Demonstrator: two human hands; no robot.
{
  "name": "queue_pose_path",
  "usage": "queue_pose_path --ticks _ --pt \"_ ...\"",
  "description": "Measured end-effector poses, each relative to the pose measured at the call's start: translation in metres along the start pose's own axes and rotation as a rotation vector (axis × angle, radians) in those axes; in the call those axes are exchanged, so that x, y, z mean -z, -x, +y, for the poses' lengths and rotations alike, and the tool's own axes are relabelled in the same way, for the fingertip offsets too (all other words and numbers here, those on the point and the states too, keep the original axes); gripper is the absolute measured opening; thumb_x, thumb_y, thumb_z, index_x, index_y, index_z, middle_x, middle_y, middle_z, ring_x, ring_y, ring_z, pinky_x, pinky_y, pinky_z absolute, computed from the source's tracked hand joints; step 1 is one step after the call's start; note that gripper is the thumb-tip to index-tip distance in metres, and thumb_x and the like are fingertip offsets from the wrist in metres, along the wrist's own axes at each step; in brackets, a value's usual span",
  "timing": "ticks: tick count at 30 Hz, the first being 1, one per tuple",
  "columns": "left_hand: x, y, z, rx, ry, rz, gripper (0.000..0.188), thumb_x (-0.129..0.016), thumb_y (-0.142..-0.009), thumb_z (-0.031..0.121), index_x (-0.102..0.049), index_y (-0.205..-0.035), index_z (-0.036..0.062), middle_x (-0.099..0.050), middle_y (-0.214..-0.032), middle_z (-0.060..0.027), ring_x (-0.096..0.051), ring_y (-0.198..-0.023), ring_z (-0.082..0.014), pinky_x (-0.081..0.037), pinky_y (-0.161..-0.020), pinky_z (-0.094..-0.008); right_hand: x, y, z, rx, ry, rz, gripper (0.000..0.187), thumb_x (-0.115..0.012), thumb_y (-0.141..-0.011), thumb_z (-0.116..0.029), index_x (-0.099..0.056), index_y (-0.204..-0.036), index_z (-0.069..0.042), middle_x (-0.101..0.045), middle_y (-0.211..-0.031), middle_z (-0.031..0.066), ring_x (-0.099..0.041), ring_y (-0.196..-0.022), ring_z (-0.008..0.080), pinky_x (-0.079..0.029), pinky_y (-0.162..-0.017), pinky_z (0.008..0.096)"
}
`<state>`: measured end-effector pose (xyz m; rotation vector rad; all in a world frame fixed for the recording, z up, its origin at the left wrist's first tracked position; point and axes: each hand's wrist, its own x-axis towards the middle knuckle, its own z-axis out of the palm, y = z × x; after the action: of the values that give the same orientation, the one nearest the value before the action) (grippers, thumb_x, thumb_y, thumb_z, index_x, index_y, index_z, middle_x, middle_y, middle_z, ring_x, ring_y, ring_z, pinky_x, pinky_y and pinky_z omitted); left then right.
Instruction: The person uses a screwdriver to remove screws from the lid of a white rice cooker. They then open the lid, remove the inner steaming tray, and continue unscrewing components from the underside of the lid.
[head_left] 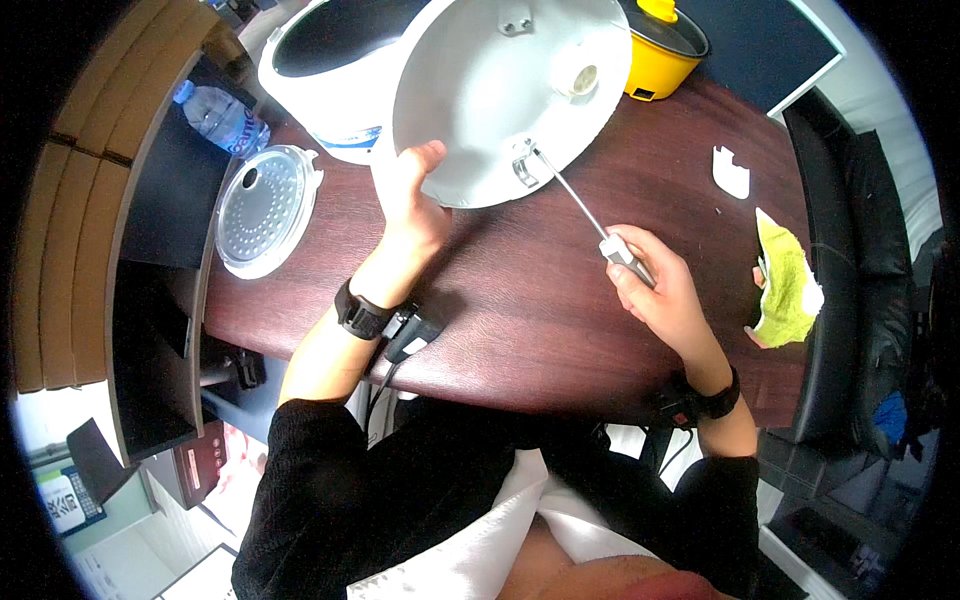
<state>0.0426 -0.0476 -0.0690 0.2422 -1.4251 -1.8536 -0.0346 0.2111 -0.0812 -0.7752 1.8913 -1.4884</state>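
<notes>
My left hand (412,205) grips the near left rim of a pale grey, dome-shaped round lid (480,110), thumb on its inner face. The lid is tilted up, hollow side toward me. Wrapped in my right hand (660,290) is a screwdriver (577,197) with a grey and white handle. Its shaft slants up and left, and the tip meets a small metal bracket (523,166) near the lid's lower rim. Whether the tip sits in a screw is too small to tell. A second bracket (515,22) and a round white fitting (577,75) show inside the lid.
Behind the lid stands a white pot-shaped appliance (330,125), beside a yellow cooker (665,65). Left are a perforated clear disc (268,212) and a water bottle (222,120). A white broken piece (731,173) and yellow-green cloth (788,285) lie right on the dark red table (540,330).
</notes>
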Motion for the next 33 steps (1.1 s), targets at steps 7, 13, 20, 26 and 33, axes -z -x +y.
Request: queue_pose_path --ticks 7,13,20,26,33 --pt "0.0 0.006 -0.001 -0.029 -0.098 -0.03 0.056 -0.053 -0.068 0.023 -0.045 -0.119 0.0004 -0.048 -0.107 -0.012 -0.049 -0.099 -0.0231 -0.043 -0.084 -0.0361 -0.005 -0.003 0.003 0.032 -0.001 -0.008 0.035 -0.049 -0.091 -0.004 -0.045 -0.126 0.001 -0.055 -0.086 0.0048 -0.046 -0.058 0.0028 -0.036 -0.046 0.016" --pt "-0.001 0.008 0.0 0.005 -0.035 0.005 0.056 -0.052 -0.066 0.023 -0.045 -0.117 0.0012 -0.047 -0.107 -0.0119 -0.048 -0.101 -0.0249 -0.043 -0.085 -0.0382 -0.006 -0.003 0.003 0.017 0.023 0.007 0.034 -0.051 -0.091 -0.004 -0.047 -0.124 0.0 -0.056 -0.087 0.0043 -0.048 -0.061 0.0043 -0.038 -0.05 0.018" --pt "0.0 0.006 -0.003 -0.01 0.222 -0.088 0.057 -0.049 -0.065 0.013 -0.05 -0.119 -0.0038 -0.054 -0.1 -0.0072 -0.05 -0.088 -0.0157 -0.042 -0.078 -0.0258 -0.013 -0.01 0.0 0.107 0.275 0.03 0.033 -0.055 -0.088 -0.006 -0.049 -0.119 0.001 -0.06 -0.087 0.0158 -0.061 -0.075 0.0224 -0.047 -0.068 0.0314" --pt "0.004 -0.001 -0.002 -0.123 0.191 -0.093 0.053 -0.049 -0.067 0.014 -0.051 -0.117 -0.0039 -0.051 -0.084 -0.0002 -0.043 -0.069 -0.0075 -0.036 -0.061 -0.0187 -0.016 -0.023 -0.021 0.224 0.475 0.023 0.032 -0.055 -0.088 -0.007 -0.049 -0.118 0.001 -0.061 -0.09 0.0212 -0.063 -0.082 0.0345 -0.048 -0.071 0.0371" --pt "0.013 0.001 -0.001 -0.068 0.198 -0.02 0.042 -0.05 -0.068 0.014 -0.052 -0.106 -0.0017 -0.051 -0.088 -0.0043 -0.046 -0.077 -0.0132 -0.038 -0.068 -0.0253 -0.017 -0.033 -0.021 0.348 0.66 0.1 0.028 -0.056 -0.088 -0.011 -0.051 -0.114 0.0 -0.062 -0.089 0.0205 -0.064 -0.08 0.0334 -0.049 -0.07 0.0367"
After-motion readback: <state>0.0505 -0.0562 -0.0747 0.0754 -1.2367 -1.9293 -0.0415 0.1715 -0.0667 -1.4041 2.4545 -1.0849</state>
